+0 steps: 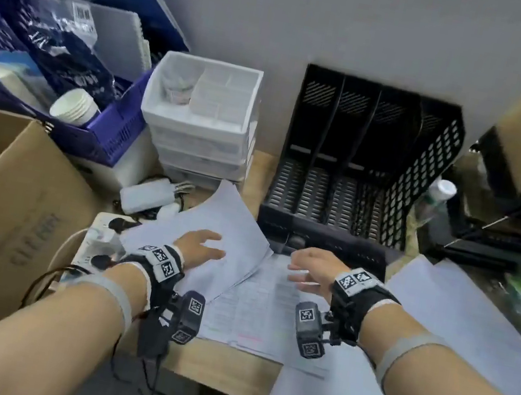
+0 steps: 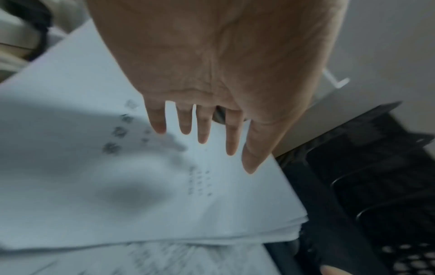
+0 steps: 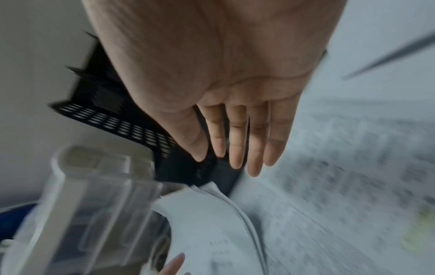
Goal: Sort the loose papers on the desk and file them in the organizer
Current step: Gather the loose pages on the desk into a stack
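Note:
A thin stack of white papers (image 1: 226, 226) lies askew on the desk in front of the black slotted file organizer (image 1: 363, 159). My left hand (image 1: 205, 245) hovers just above this stack (image 2: 164, 195), fingers (image 2: 203, 126) straight and spread, holding nothing. A printed sheet (image 1: 257, 304) lies flat under the stack. My right hand (image 1: 304, 269) is over that printed sheet (image 3: 341, 186), palm down, fingers (image 3: 237, 147) straight and close together, holding nothing. More blank sheets (image 1: 459, 323) lie at the right. The organizer's slots hold nothing.
White plastic drawers (image 1: 199, 123) stand left of the organizer. A power strip (image 1: 102, 239) with plugs and a white adapter (image 1: 148, 196) lie by the papers. Cardboard boxes (image 1: 7, 205) flank the desk; a blue basket (image 1: 115, 126) holds paper cups. A black wire rack (image 1: 505, 219) stands at right.

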Demonstrator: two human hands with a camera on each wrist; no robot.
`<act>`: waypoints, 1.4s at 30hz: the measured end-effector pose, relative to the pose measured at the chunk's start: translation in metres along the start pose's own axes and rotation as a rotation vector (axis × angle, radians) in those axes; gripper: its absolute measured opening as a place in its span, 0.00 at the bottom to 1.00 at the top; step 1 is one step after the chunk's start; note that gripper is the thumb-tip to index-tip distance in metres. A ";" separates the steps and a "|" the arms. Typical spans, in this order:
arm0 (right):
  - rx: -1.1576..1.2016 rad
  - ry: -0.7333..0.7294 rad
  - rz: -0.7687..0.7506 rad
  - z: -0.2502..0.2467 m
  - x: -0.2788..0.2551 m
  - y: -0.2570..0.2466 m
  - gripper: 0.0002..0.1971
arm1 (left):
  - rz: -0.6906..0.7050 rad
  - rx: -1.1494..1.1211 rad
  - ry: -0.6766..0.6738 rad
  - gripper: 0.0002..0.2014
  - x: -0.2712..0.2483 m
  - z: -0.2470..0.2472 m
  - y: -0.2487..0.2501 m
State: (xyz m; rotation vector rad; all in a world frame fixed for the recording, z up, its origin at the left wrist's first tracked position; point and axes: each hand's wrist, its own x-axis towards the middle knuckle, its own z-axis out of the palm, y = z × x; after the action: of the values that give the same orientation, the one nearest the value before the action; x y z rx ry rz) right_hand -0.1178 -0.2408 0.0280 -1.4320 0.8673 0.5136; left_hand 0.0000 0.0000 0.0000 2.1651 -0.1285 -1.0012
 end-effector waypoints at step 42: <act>0.116 0.616 -0.015 -0.097 -0.102 0.103 0.28 | 0.458 -0.064 -0.065 0.07 -0.006 0.034 0.070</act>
State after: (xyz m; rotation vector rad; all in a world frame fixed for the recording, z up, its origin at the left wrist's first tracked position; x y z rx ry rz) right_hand -0.2787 -0.3048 0.0492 -1.5071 1.3459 -0.0059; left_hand -0.0133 -0.0688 0.0353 1.9215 -0.5861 -0.7944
